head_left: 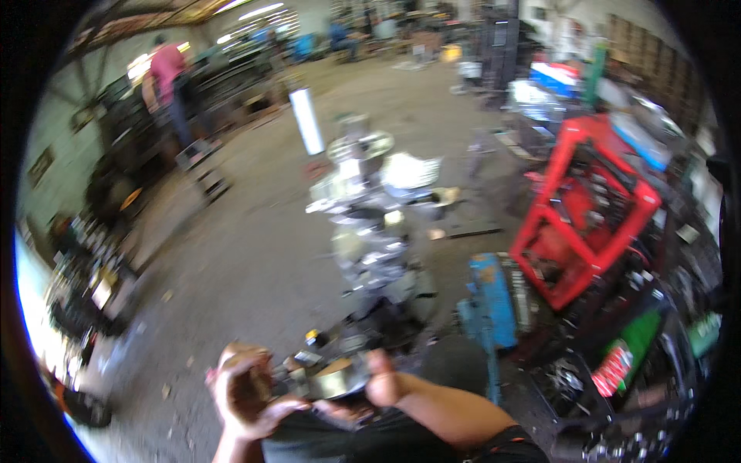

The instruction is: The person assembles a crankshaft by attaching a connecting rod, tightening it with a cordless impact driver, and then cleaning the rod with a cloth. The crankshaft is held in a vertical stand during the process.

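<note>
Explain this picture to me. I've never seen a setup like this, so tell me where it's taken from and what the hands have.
There is no robot here: a person is working with two bare hands. The camera is worn on the person's head and looks down; its wide fisheye lens bends straight edges toward the rim.

At the bottom, the right hand has its thumb at the edge of a shiny, round metal piece and seems to hold it. The left hand is just beside it; blur hides whether it touches.

Ahead is a cluster of metal things, too smeared to name. A red frame leans on the right, near a blue object. Farther off, across the grey floor, another person stands.
</note>
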The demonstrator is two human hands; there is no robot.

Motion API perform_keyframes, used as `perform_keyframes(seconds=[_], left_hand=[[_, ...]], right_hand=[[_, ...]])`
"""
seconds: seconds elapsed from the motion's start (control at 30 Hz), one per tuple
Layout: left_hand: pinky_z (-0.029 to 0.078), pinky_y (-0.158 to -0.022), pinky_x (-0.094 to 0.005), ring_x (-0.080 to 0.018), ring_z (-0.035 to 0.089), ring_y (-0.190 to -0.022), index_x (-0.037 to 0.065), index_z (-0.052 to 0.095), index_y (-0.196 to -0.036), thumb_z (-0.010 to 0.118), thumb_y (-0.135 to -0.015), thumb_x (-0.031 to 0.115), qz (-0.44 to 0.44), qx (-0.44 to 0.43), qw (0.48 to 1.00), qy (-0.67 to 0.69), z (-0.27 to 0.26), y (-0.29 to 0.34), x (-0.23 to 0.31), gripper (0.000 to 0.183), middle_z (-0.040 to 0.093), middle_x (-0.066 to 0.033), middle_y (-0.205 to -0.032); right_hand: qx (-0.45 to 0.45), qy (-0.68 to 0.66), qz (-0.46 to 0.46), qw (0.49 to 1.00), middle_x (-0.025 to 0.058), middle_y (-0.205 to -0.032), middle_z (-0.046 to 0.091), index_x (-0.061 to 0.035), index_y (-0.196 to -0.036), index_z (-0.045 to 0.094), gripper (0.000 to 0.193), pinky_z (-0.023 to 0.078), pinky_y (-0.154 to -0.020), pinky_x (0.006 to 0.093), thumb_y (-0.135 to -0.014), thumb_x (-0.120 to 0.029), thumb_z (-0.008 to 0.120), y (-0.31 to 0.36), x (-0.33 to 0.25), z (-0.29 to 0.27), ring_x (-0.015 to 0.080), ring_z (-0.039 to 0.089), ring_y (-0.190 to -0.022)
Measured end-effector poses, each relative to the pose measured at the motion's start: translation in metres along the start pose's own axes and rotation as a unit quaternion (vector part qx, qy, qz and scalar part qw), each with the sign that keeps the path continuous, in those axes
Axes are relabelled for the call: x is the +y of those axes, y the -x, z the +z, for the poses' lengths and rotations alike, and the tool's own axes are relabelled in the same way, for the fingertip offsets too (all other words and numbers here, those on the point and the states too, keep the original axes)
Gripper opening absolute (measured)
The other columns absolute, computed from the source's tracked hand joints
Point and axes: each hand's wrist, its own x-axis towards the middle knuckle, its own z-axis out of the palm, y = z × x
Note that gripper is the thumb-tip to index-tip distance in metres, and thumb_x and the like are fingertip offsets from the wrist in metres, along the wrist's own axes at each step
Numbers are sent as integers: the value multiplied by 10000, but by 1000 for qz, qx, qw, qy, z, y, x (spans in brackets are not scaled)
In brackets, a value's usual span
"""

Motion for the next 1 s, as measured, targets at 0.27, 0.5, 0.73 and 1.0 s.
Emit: perform_keyframes(seconds=[0.27, 0.5, 0.73, 1.0], left_hand=[[513, -853, -420, -282, 585, -994, 51, 645, -1052, 797, -778, 32, 4, -231, 973, 2, -13, -10, -11, 315, 569, -167, -1094], [483, -744, -318, -233, 576, -914, 13, 653, -996, 728, -837, -6, -19, -136, 983, -120, 5, 1, 1, 177, 589, -131, -1020], [517, -801, -314, -270, 573, -999, -26, 652, -1176, 749, -808, 60, 90, -213, 964, -131, -13, -3, -18, 390, 651, -152, -997], [390, -755, -295, -165, 473, -849, 78, 556, -926, 890, -726, 238, 20, -32, 998, -45, 3, 16, -30, 421, 488, -39, -911]], right_hand=[[-33, 31, -28, 999, 69, -719, 564, 5, -1016, 564, 902, 400, -486, 274, -882, -839, 275, -10, -2, -19, 151, 495, -519], [-20, -19, 29, 999, 0, -549, 428, 14, -834, 562, 1000, 297, -308, 250, -813, -917, 197, -7, -8, -16, 97, 338, -332], [1, 28, 54, 998, -2, -539, 431, -15, -813, 548, 980, 314, -326, 244, -809, -922, 180, -11, -10, -8, 107, 364, -343], [3, 79, 32, 996, -8, -545, 453, -22, -898, 576, 991, 330, -360, 228, -772, -949, 252, -10, -11, -9, 84, 382, -372]])
